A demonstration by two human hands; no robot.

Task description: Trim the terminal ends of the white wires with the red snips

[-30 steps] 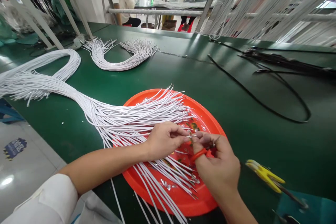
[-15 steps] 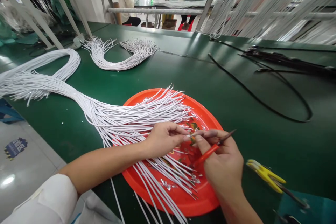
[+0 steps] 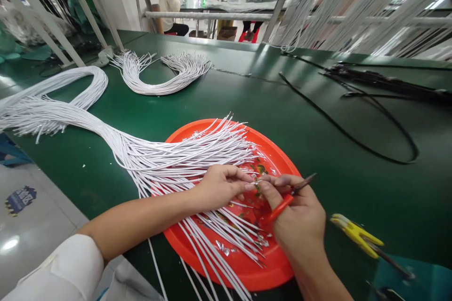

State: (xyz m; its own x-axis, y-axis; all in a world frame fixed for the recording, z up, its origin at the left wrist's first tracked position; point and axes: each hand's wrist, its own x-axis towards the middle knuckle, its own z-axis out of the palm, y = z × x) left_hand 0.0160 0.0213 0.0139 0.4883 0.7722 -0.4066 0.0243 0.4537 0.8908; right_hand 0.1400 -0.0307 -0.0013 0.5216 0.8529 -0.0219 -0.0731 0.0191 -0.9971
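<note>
My left hand [image 3: 224,188] is closed in a pinch at the end of a white cable, above a red tray [image 3: 263,280]. Just to the right, my right hand [image 3: 302,216] keeps red-handled scissors [image 3: 278,210] tucked in its palm, blades pointing up and right. Its thumb and forefinger meet the same cable tip, almost touching the left fingertips; the tip itself is mostly hidden. A thick bundle of white cables [image 3: 190,157] fans out across the tray under my left arm. Shiny foil-like scraps [image 3: 226,249] lie among the cable ends.
Yellow-handled pliers [image 3: 356,236] lie right of the tray, near a blue-green sheet [image 3: 420,277]. Black cables [image 3: 388,80] stretch over the green table [image 3: 247,99] at right. A curved white cable bundle [image 3: 162,85] sits further back. People are seated beyond a metal rail [image 3: 212,15].
Both hands stay at the cable tip. The right hand and scissors have shifted very slightly left, and its fingers have moved a little at the tip.
</note>
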